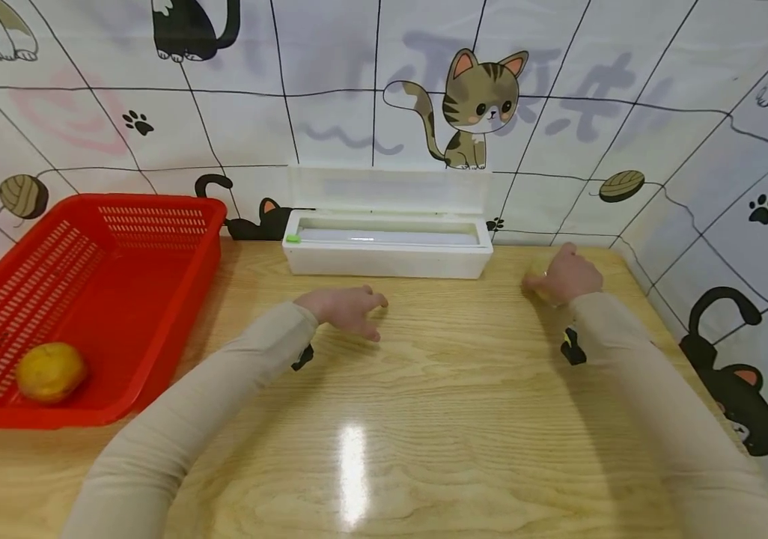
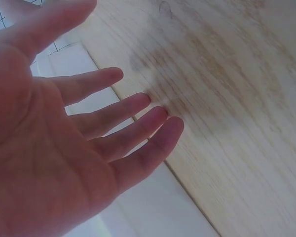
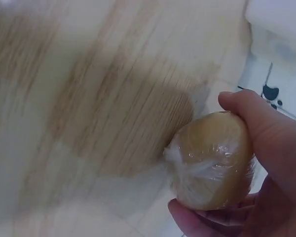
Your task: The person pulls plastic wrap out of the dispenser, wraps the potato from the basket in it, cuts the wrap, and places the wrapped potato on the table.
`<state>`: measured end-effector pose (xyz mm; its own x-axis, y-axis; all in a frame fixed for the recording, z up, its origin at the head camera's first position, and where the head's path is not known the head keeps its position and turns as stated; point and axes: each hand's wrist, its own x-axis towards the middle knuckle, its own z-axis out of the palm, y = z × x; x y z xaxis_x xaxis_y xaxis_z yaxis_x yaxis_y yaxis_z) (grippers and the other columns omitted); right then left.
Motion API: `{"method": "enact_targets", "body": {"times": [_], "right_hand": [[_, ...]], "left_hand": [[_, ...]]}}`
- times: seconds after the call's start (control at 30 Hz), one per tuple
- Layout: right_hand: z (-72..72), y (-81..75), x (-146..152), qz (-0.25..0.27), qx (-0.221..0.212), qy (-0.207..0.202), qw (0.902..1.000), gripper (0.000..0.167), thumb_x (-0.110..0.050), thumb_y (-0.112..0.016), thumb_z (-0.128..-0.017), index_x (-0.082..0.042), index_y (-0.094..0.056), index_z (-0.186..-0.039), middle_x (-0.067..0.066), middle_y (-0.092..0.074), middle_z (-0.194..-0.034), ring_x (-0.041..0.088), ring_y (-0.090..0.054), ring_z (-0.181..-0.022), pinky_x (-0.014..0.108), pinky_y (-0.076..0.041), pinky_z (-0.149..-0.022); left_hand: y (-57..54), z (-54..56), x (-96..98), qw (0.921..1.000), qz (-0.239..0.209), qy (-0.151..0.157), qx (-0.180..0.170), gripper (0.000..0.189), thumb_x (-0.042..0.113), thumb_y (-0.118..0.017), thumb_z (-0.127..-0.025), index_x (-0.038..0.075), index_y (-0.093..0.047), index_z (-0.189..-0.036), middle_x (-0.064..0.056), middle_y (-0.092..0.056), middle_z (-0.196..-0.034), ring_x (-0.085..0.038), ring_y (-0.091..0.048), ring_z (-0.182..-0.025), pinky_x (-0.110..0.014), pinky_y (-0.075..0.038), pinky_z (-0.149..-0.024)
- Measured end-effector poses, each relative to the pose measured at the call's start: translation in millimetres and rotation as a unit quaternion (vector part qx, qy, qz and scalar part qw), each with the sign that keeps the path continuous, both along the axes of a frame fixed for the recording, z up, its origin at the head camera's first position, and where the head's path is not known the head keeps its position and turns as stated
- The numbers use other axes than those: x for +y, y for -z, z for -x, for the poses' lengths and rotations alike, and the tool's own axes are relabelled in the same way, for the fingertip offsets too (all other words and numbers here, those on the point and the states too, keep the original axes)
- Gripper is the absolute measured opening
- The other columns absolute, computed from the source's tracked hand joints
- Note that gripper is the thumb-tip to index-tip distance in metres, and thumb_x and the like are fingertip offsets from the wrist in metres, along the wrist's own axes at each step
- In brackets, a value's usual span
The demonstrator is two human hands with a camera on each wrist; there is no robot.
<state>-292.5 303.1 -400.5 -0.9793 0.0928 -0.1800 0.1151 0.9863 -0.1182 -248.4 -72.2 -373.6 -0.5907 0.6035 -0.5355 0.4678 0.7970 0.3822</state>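
My right hand (image 1: 567, 275) grips a round, pale yellow fruit (image 3: 214, 158) wrapped in clear plastic film, at the back right of the wooden table (image 1: 465, 419). In the right wrist view, thumb and fingers curve around its sides, and the film is bunched on the face toward the camera. My left hand (image 1: 345, 309) holds nothing; its fingers are spread over the table in front of a long white box (image 1: 387, 263). The box's lid (image 1: 387, 191) stands raised, and a whitish roll (image 1: 384, 237) lies inside. A small green piece (image 1: 293, 239) sits on its left end.
A red plastic basket (image 1: 185, 299) stands at the left, with one yellow round fruit (image 1: 52, 373) in its near corner. A cat-printed sheet (image 1: 330, 127) rises behind the table and along its right side.
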Motion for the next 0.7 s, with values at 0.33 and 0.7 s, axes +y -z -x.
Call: {"method": "enact_targets", "body": {"times": [0.33,0.7], "right_hand": [[4.0,8.4,-2,-0.017,0.018,0.01,0.9996,0.096,-0.064,-0.053,-0.086,0.018,-0.025,-0.127,0.041,-0.042,-0.104,0.055,-0.052,-0.091,0.058,-0.044,-0.071],[-3.1,-14.2,4,-0.013,-0.021,0.008,0.9997,0.106,-0.079,-0.025,-0.086,0.018,-0.025,-0.13,0.042,-0.042,-0.113,0.056,-0.051,-0.095,0.057,-0.044,-0.071]], "left_hand": [[-7.8,-4.6,0.3,0.9997,0.019,0.016,0.002,0.06,0.032,-0.059,-0.097,0.006,-0.037,-0.146,-0.018,-0.039,-0.143,-0.03,-0.04,-0.13,-0.045,-0.032,-0.106],[-21.1,-3.2,-21.9,0.9982,0.036,0.028,0.039,0.055,0.025,-0.057,-0.098,-0.002,-0.039,-0.143,-0.02,-0.043,-0.142,-0.032,-0.041,-0.13,-0.042,-0.033,-0.106]]}}
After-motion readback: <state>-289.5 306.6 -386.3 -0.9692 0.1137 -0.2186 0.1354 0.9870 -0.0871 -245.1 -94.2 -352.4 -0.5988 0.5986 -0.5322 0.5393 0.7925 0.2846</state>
